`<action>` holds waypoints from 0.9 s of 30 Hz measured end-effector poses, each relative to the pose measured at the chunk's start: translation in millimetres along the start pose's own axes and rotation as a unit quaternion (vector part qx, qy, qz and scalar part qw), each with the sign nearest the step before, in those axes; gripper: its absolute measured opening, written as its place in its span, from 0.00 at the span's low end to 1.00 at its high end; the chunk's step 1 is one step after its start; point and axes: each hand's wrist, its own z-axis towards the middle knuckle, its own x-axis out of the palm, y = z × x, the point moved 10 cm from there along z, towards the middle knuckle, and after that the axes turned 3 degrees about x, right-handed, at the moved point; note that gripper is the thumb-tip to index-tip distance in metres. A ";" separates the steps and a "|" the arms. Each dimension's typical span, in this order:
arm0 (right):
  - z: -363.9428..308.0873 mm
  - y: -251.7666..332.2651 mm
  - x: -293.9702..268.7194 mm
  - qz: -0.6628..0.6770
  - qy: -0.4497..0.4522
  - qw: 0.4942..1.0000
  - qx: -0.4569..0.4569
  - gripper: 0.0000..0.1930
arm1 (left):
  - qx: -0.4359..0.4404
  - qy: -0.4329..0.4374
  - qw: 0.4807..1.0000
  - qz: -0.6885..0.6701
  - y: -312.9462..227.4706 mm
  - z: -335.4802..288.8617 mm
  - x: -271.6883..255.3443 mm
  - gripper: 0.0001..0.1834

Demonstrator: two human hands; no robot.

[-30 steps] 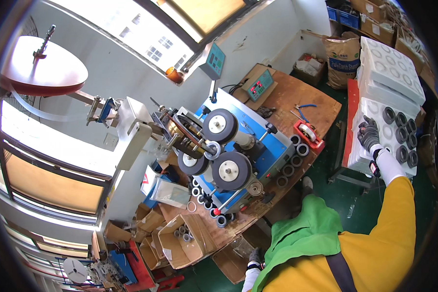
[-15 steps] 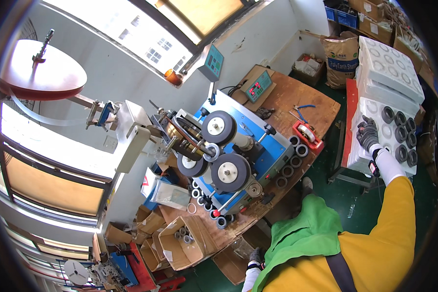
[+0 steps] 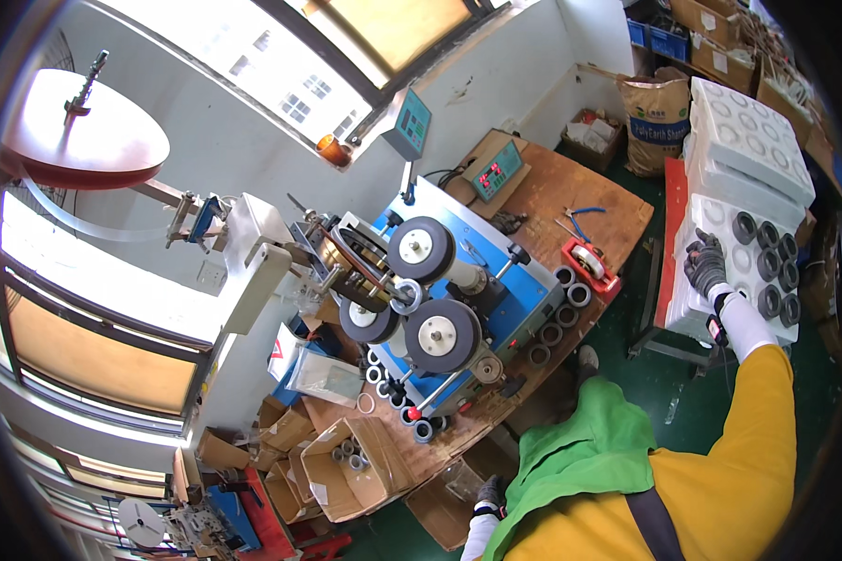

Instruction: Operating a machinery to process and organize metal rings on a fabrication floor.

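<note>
My right hand (image 3: 707, 264), in a grey glove, lies over the white foam tray (image 3: 719, 211) at the right, left of several black rings (image 3: 768, 264) seated in it. Its fingers look apart, and I see nothing in them; what lies beneath the palm is hidden. My left hand (image 3: 487, 490), also gloved, hangs low beside the bench's front edge, near an open cardboard box (image 3: 437, 510). The green apron partly covers it, and its fingers are too small to read. Away from both hands, a grey ring (image 3: 406, 295) sits among the black rollers (image 3: 442, 335) of the blue winding machine (image 3: 524, 297).
Grey rings (image 3: 551, 334) line the wooden bench (image 3: 610, 201) edge. A red tape dispenser (image 3: 591, 264) and blue-handled pliers (image 3: 585, 213) lie on the bench. A cardboard box (image 3: 344, 496) of rings stands front left. More foam trays (image 3: 751, 131) are stacked behind my right hand.
The view has shifted very slightly. My right hand stays over the foam tray with little movement, and my left hand remains low by the bench.
</note>
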 end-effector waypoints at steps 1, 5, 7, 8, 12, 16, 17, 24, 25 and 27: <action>-0.4 4.3 -3.1 -0.001 -0.001 1.000 -0.001 0.19 | 0.015 -0.001 0.999 0.029 -3.5 0.7 -0.7 0.16; -7.8 10.2 -4.6 0.624 0.034 0.700 0.347 0.17 | 0.020 -0.006 0.999 0.037 -8.0 0.8 -1.0 0.17; -16.4 10.5 2.8 0.734 -0.004 0.538 0.415 0.17 | 0.013 -0.006 1.000 0.019 -5.4 -4.7 -3.6 0.16; -17.3 9.2 2.9 0.734 -0.010 0.533 0.422 0.16 | 0.009 -0.005 1.000 0.009 -7.2 -4.4 -4.6 0.16; -11.4 4.9 7.5 0.701 0.021 0.622 0.348 0.17 | -0.009 -0.005 1.000 -0.027 -23.0 -7.4 -9.2 0.16; 1.6 -0.3 4.2 0.008 0.004 1.000 0.011 0.19 | -0.023 -0.001 0.998 -0.058 -36.4 -12.0 -10.5 0.16; 0.9 -14.2 11.6 0.129 0.028 0.988 0.086 0.19 | -0.027 0.000 0.997 -0.065 -38.4 -13.1 -10.6 0.15; 2.4 -15.4 17.8 0.047 0.034 0.997 0.049 0.17 | -0.006 -0.017 0.996 -0.088 -2.4 2.3 0.5 0.13; 2.5 -15.5 18.8 0.047 0.034 0.997 0.050 0.17 | -0.006 -0.017 0.996 -0.088 1.3 4.3 1.5 0.13; 6.5 -16.0 16.9 0.103 0.014 0.992 0.067 0.16 | -0.028 -0.023 0.981 -0.192 22.9 9.4 9.1 0.14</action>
